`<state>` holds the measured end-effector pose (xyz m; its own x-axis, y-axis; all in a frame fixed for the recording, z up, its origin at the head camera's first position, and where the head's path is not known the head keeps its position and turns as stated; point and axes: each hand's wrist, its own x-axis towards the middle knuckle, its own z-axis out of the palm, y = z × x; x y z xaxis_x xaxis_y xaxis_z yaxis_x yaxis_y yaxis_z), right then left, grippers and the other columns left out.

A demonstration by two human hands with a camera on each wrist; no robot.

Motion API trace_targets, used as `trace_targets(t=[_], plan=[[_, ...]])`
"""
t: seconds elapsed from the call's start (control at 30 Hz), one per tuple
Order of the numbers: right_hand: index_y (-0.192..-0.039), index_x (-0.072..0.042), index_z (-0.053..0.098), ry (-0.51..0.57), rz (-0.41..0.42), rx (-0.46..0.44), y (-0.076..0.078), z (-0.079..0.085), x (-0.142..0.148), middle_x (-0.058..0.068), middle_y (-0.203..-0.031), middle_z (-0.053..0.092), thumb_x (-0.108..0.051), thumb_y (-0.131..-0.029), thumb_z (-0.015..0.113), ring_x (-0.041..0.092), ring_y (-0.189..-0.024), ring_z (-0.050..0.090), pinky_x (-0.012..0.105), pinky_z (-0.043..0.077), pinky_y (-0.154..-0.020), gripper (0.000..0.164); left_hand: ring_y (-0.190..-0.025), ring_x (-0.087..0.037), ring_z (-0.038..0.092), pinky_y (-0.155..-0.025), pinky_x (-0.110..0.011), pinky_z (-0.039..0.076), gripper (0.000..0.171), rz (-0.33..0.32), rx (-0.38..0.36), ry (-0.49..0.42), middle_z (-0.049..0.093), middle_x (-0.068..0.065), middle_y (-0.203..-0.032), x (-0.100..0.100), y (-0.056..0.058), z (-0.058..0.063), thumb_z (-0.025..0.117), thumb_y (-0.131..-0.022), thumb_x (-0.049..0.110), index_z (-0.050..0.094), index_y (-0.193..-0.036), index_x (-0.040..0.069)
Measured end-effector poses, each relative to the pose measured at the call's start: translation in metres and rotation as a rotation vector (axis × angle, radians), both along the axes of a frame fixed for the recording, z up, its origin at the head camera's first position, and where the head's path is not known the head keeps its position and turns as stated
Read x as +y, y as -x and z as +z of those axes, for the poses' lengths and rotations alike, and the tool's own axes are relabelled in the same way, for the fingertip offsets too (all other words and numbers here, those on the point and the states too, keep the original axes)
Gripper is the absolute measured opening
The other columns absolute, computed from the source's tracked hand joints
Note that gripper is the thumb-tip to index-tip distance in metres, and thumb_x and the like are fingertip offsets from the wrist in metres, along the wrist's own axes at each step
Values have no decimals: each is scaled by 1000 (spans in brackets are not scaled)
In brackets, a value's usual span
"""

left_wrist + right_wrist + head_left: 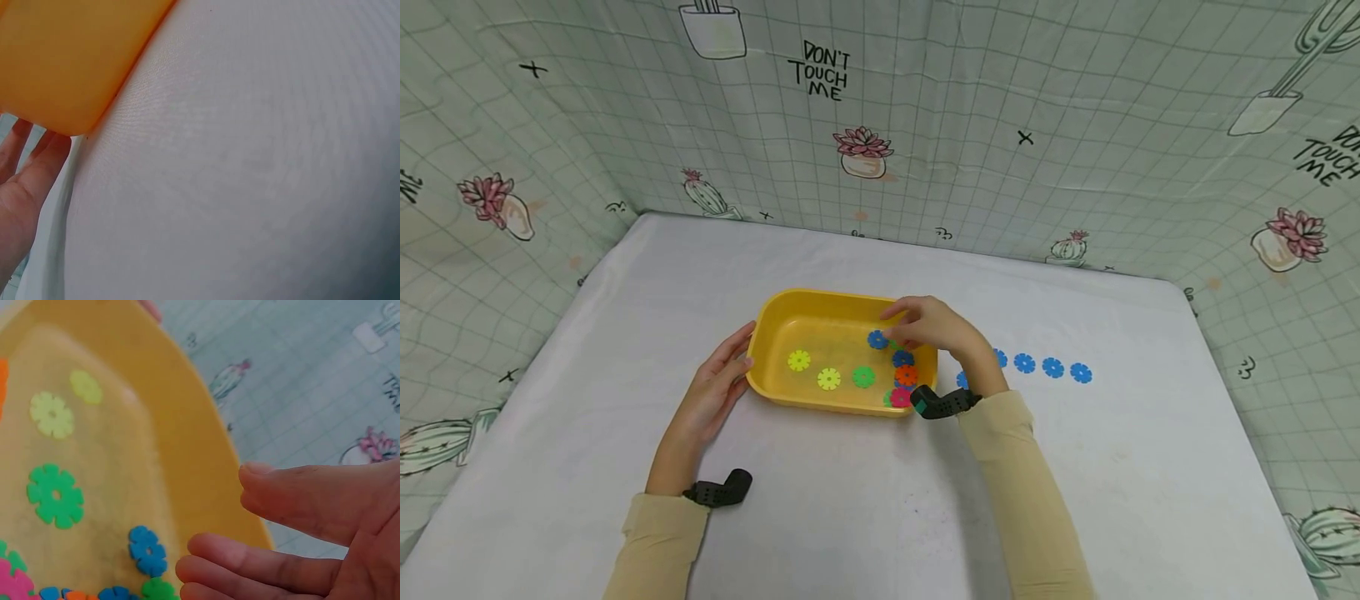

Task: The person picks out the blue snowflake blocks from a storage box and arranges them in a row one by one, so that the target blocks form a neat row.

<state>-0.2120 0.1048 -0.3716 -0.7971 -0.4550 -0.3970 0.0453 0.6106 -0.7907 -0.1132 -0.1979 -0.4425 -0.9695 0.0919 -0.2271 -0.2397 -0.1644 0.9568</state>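
A yellow plastic tray (835, 329) stands on the white cloth with several flower-shaped notched discs inside. My left hand (707, 396) rests against the tray's left end, its fairly straight fingers touching the outer wall, as the left wrist view also shows. Over the tray's right end is my right hand (943, 325), thumb and fingers apart with nothing between them in the right wrist view. Its fingertips are near a blue disc (148, 551) and a green disc (159, 589). Yellow discs (829, 379) and another green disc (863, 377) lie nearer the tray's middle and left.
Several blue discs (1052, 367) lie in a row on the cloth right of the tray, some partly hidden by the right wrist. Orange (906, 376) and pink (900, 397) discs bunch at the tray's right end. A patterned curtain (940, 150) stands behind the table.
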Motion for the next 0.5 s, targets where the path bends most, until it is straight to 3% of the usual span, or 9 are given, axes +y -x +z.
trace_targets(t=[0.27,0.5], plan=[[-124,-5,58,-111,49,-56,14,-11,-16,17,-102,65,-16,-87,63,24,-77,64,30,56,-72,38,-125,-10,42,-93,-13,45,54,-1,1,-9,20,-9,-155,0,0,0,45,-98,17,26,-148,18],[-118,-9,61,-212,48,-17,15,-16,-25,10,-89,64,-13,-87,63,20,-66,59,27,54,-66,32,-122,-7,44,-93,-14,45,54,-10,8,-10,19,-9,-155,-1,0,-1,46,-98,18,25,-148,18]])
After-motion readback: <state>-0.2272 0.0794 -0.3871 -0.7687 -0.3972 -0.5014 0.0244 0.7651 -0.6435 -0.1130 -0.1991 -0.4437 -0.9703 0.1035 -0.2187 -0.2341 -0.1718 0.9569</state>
